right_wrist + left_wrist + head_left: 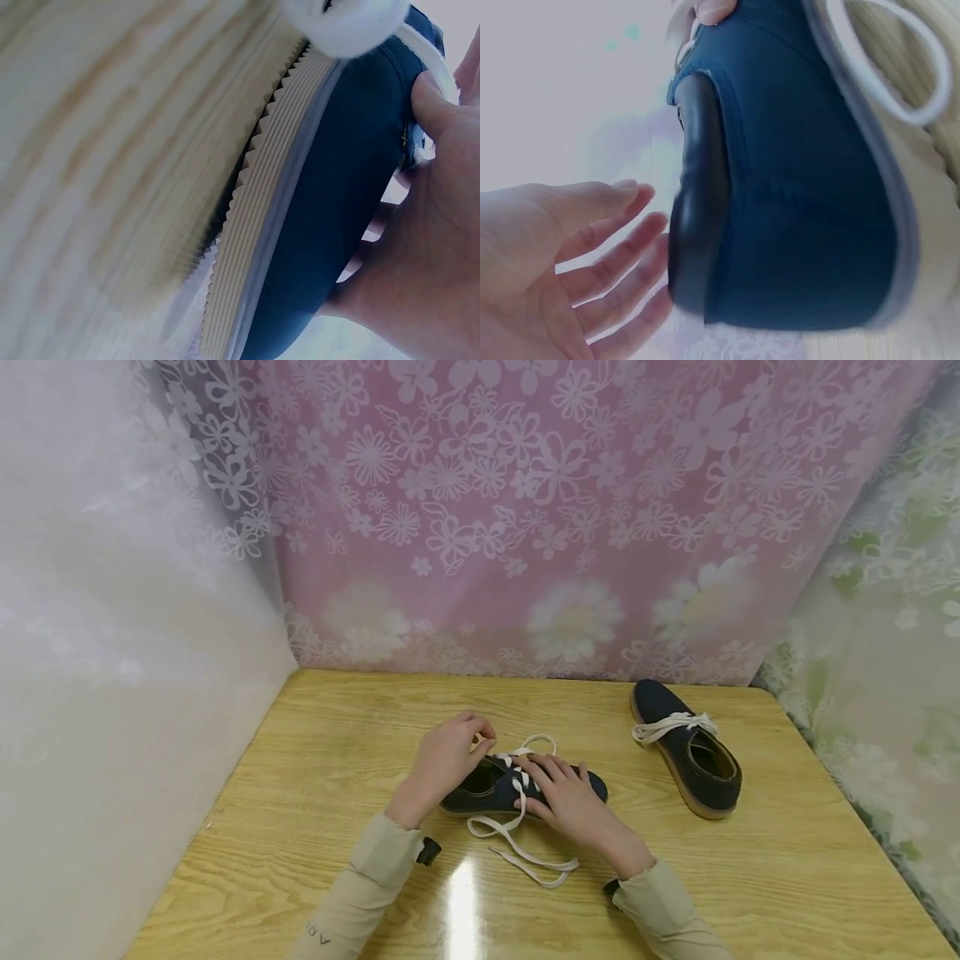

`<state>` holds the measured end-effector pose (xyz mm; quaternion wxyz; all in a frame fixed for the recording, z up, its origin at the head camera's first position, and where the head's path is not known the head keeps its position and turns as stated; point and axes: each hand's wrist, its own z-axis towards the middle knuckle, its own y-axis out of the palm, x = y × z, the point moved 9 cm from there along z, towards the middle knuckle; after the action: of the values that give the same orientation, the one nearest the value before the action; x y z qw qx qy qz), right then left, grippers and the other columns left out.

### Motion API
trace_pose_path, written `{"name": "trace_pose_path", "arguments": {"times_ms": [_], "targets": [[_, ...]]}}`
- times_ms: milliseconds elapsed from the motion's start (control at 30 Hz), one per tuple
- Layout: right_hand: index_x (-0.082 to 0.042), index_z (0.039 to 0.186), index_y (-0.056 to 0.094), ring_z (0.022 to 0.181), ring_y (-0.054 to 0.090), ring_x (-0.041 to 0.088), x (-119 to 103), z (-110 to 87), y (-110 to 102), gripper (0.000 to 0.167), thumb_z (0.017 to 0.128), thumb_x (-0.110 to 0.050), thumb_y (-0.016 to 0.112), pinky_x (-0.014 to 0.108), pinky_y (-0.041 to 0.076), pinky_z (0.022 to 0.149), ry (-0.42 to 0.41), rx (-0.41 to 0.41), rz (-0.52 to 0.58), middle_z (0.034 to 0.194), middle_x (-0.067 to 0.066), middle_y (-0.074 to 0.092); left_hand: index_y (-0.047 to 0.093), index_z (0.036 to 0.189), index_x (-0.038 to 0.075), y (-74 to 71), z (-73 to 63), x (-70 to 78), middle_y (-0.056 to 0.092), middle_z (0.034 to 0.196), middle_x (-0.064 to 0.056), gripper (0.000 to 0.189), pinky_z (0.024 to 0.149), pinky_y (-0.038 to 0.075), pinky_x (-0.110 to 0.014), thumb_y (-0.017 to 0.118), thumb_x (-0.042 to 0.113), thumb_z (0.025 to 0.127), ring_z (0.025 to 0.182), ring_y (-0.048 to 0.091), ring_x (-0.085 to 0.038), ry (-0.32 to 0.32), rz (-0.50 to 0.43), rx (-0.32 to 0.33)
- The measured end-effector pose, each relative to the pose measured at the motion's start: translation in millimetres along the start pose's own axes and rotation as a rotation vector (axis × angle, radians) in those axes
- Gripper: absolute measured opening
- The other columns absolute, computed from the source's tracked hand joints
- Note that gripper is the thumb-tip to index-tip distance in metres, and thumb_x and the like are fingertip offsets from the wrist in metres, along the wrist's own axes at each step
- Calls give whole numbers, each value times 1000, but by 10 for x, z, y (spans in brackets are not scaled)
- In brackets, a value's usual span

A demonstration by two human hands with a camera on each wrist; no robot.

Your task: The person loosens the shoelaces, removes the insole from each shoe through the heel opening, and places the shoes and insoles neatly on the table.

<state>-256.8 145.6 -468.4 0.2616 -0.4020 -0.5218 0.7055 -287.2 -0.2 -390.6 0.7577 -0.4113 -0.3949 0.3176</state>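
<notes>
A dark navy sneaker [495, 799] with white laces lies on the wooden table, its toe toward the right. My right hand [572, 802] holds it over the lacing, the thumb on the near side and the fingers reaching across the top. In the right wrist view the thumb [433, 105] lies by a white lace. Above the shoe's opening is my left hand [448, 760], its fingers loosely bent. The left wrist view shows those fingers [622, 262] spread beside the heel collar, holding nothing. One long loose lace [517, 852] trails on the table in front of the shoe.
A second navy sneaker [686, 752], its white laces tied, stands at the back right of the table [322, 760]. Another loose lace loop [542, 742] lies beyond the first shoe. Flowered cloth [480, 527] hangs behind the table and along both sides.
</notes>
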Motion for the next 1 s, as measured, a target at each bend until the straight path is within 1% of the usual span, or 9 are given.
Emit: {"name": "trace_pose_path", "arguments": {"times_ms": [167,267,333,400,533,633,700,867,1000], "targets": [[-21,157,39,140,41,45,23,-4,16,66,100,-49,58,80,28,102,7,2,-2,153,15,44,75,92,15,-13,-132,81,69,87,0,6,61,54,-27,75,20,95,72,66,-13,58,53,-41],[-21,156,40,140,41,44,22,-4,11,66,99,-48,59,80,28,102,2,10,1,153,15,44,78,90,16,25,-194,114,69,84,1,8,60,54,-28,78,24,92,72,64,-15,66,212,-51],[-20,156,40,140,41,44,16,-3,5,66,99,-48,59,80,28,102,-1,15,5,153,15,44,79,88,17,43,-228,113,68,86,0,10,62,55,-29,81,27,89,78,63,-17,60,337,-33],[-20,156,41,140,41,44,8,-1,1,67,99,-48,60,80,28,102,-4,15,7,153,15,44,79,85,17,58,-258,88,64,90,-4,13,66,54,-30,83,29,87,84,59,-20,41,415,-8],[-20,156,41,140,41,43,1,-1,-8,66,99,-47,60,80,28,103,-6,16,2,153,15,44,78,75,12,62,-308,26,61,103,-9,24,75,54,-35,86,33,83,96,56,-25,2,460,49],[-20,156,41,140,41,43,1,-3,-16,66,99,-47,60,79,28,103,-4,16,-4,153,14,44,77,67,12,85,-328,16,63,115,-10,32,85,54,-38,84,38,83,108,57,-27,-17,501,39],[-20,156,41,140,41,43,1,-3,-14,66,99,-47,60,79,27,103,-1,9,-1,153,14,44,75,65,13,122,-331,21,63,120,-11,34,95,51,-43,82,39,85,115,56,-28,-30,532,3],[-22,157,39,141,39,43,-5,-3,7,66,100,-50,57,79,26,104,5,-10,8,154,14,42,68,59,13,205,-329,39,61,118,-15,35,108,39,-54,74,16,92,122,51,-32,-81,564,-80],[-22,157,39,141,40,42,2,-8,7,66,100,-50,57,79,26,105,6,-6,2,154,14,43,66,57,13,215,-321,60,64,114,-14,37,108,37,-56,71,5,93,122,52,-31,-96,576,-59]]}}
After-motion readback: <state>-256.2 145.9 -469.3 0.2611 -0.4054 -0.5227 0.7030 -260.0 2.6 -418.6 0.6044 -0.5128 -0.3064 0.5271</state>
